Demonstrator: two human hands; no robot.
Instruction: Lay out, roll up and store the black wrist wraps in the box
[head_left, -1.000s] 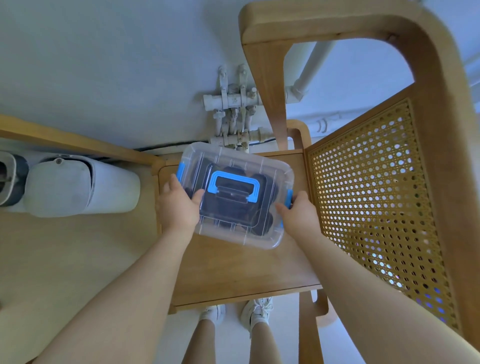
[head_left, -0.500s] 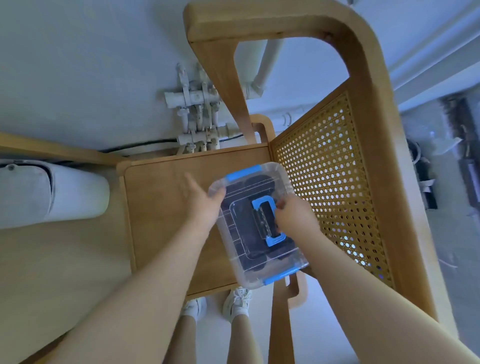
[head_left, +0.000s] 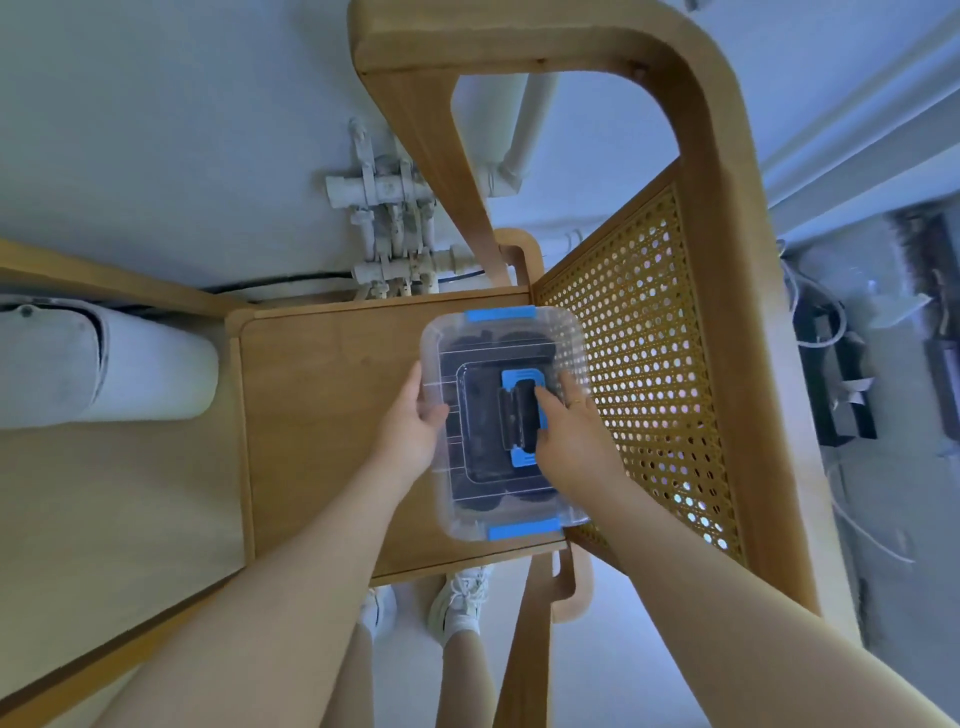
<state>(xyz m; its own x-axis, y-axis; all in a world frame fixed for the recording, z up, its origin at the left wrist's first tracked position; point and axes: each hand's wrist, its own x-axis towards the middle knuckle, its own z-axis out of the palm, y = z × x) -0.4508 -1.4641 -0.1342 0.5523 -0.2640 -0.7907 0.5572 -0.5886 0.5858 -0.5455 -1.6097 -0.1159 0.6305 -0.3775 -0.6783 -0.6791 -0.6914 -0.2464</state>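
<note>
A clear plastic box (head_left: 563, 338) with blue clips and a blue handle (head_left: 522, 458) stands lid-on upon a wooden shelf (head_left: 322, 415), its right side against a rattan panel. Rolled black wrist wraps (head_left: 478, 457) show dark through the lid. My left hand (head_left: 415, 421) holds the box's left wall, thumb on the lid. My right hand (head_left: 569, 431) rests flat on the lid beside the folded-down handle, fingers straight.
The rattan panel (head_left: 649, 364) in its curved wooden frame (head_left: 727, 260) walls off the right. A white rounded object (head_left: 104, 369) lies left of the shelf. White pipes (head_left: 384, 228) run along the wall behind. My feet (head_left: 457, 603) stand below the shelf's front edge.
The box has been turned a quarter turn and moved right until it stands against the rattan panel. My right hand has moved from the box's side onto the lid by the handle.
</note>
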